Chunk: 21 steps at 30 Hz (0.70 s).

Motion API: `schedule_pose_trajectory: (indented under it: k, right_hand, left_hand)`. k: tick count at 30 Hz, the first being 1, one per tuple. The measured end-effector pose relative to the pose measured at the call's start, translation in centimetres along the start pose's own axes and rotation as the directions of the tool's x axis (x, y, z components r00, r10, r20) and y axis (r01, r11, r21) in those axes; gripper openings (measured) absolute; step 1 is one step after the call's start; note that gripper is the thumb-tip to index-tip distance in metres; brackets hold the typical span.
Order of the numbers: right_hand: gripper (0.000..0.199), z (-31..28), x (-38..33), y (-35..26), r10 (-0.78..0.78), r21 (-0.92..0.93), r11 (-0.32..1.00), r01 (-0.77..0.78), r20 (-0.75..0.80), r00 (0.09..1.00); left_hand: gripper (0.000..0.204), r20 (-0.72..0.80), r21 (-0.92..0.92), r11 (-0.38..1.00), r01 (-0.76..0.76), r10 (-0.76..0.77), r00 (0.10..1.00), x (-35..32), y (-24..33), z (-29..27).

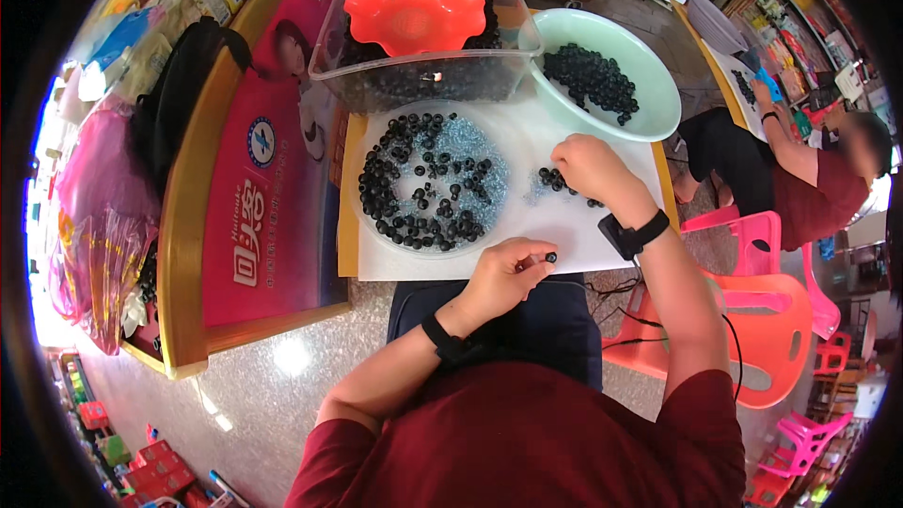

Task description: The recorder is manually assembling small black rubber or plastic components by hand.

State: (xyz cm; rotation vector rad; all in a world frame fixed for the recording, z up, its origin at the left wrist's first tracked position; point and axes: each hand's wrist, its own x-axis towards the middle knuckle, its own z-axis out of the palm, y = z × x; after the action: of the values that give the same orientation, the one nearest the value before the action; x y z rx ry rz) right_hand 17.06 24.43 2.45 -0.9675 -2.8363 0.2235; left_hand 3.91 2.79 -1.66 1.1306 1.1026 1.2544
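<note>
My left hand (508,275) is at the front edge of the table, thumb and forefinger pinched on a small round black piece (551,258), which looks like a bead with a pale centre. Farther right, my right hand (594,167) reaches down with its fingers drawn together at a little pile of black pieces (555,181) on the white tabletop. Whatever those fingertips hold is hidden. Left of the pile lies a round clear tray (361,216) with many black pieces and tiny pale-blue clear beads (480,143). Some pale-blue beads are also scattered beside the pile.
At the back stands a clear plastic tub (324,71) of black pieces, with a red wavy-edged bowl (414,5) on top. A pale-green basin (658,85) holds more. A pink-panelled counter (282,198) borders the left; orange chair (771,320) and a seated co-worker (809,169) are right.
</note>
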Motion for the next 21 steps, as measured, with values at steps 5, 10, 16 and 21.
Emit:
schedule_pose_trajectory:
  k: [5,10,16,21]
  right_hand:
    - [0.012,-0.7,1.0,-1.2,0.005,-0.015,1.000,-0.004,0.076,0.997]
    - [0.013,0.3,-0.4,-0.4,-0.043,0.026,0.999,0.044,-0.024,0.999]
    - [0.010,0.0,-0.7,-1.3,0.058,-0.057,0.996,-0.061,-0.051,0.997]
    - [0.011,-3.4,-2.9,-5.4,0.348,0.855,0.503,-0.126,-0.067,0.935]
  left_hand:
    - [0.021,-0.008,0.036,0.999,-0.029,0.029,1.000,0.0,0.1,-0.3]
    - [0.021,0.002,0.042,0.999,-0.013,0.013,1.000,0.0,0.1,-0.2]
    - [0.021,-0.008,0.023,1.000,-0.015,0.015,1.000,-0.1,-0.1,0.0]
    - [0.022,0.029,-0.140,0.989,0.054,-0.051,0.998,0.1,-0.4,0.2]
